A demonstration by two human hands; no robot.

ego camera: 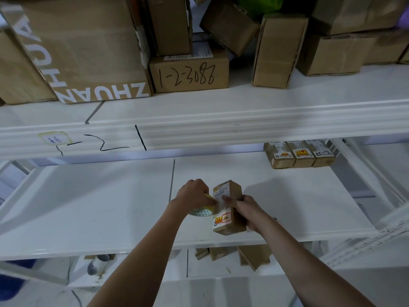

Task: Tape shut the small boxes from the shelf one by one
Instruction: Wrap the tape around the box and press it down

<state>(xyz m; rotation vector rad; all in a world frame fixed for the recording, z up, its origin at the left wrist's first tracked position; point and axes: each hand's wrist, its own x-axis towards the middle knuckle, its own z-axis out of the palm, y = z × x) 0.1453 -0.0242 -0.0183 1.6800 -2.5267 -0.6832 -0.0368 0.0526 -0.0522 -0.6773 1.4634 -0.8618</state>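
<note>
The white shelf (88, 207) carries three small boxes (301, 155) in a row at its far right corner. Near its front edge, right of the middle, stands the small box (230, 209), tilted. The right hand (245, 209) has its fingers clamped on the box's right side. The left hand (194, 193), just beside it, grips a tape roll (202, 211) touching the box's left face.

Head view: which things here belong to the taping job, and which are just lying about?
In the job: small box held by the right hand; tape roll in the left hand; three small boxes waiting.

Lying about: big ZHUAN carton; numbered box.
</note>
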